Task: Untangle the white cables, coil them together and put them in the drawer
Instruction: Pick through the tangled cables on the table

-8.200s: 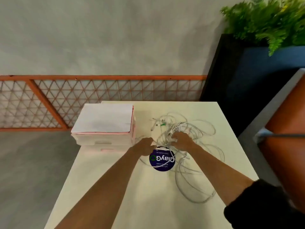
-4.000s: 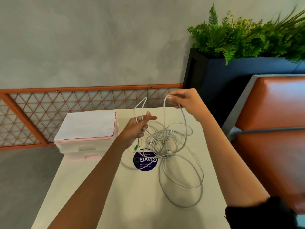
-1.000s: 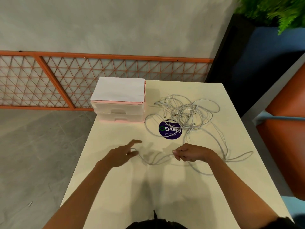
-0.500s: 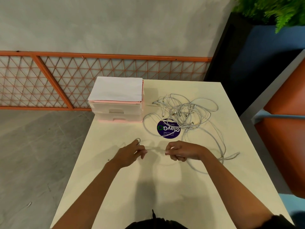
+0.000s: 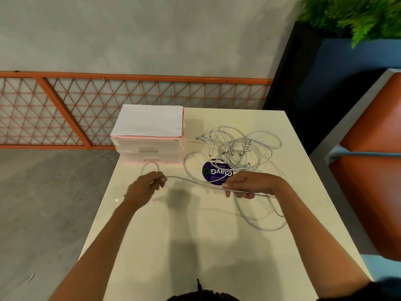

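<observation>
Pinching one white cable [image 5: 191,180] in curled fingers [image 5: 233,184] of left hand [image 5: 144,189] and right hand [image 5: 252,184], stretched above mid-surface [image 5: 195,235]. Leaving the tangle [image 5: 236,146] heaped near the far edge, beside the drawer unit [image 5: 152,149]. Could tighten knots there if pulled harder.

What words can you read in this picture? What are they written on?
"ClayGO": big white letters with a green ring for the O, upside down from this view, on the round dark blue sticker stuck to the table.
Smaller lines on the same sticker: too small and blurred to read.
White sheet on the drawer box: no writing shows.
</observation>
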### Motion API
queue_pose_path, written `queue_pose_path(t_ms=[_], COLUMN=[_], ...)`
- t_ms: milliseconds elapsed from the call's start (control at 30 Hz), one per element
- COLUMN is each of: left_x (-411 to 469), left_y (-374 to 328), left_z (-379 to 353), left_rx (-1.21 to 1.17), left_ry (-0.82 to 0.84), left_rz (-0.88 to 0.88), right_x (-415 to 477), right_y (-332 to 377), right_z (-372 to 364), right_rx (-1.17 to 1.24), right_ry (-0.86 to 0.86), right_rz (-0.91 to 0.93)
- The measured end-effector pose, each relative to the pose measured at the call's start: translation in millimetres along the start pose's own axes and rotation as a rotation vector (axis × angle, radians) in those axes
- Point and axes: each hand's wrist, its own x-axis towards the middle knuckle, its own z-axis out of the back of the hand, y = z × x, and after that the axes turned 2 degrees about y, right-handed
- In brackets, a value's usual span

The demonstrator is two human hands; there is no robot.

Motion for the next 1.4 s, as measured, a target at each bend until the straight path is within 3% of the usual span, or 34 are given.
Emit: queue_pose_path(t_ms=[300,533,767,1133,1400], left_x=[4,7,-3,-6,-19], left_y=[15,25,37,50,47], left_z=[27,35,29,23,9], left_rx=[0.094,0.053,0.048,0.024,0.017], left_ry=[-0.064,-0.162,-0.074,-0.044,0.082], left_rz=[0.076,0.067,0.091,0.193,0.262], right_x=[-33,-43,-46,-57,-59], right_y=[8,17,-15,-36,-94], right_z=[46,57,60,55,46], right_rx=[-0.133,-0.086,-0.052,-0.08,-0.053], right_ry=[-0.223,-0.189,-0.285,-0.1,-0.208], right_rz=[0.011,-0.032,-0.046,-0.268,-0.183])
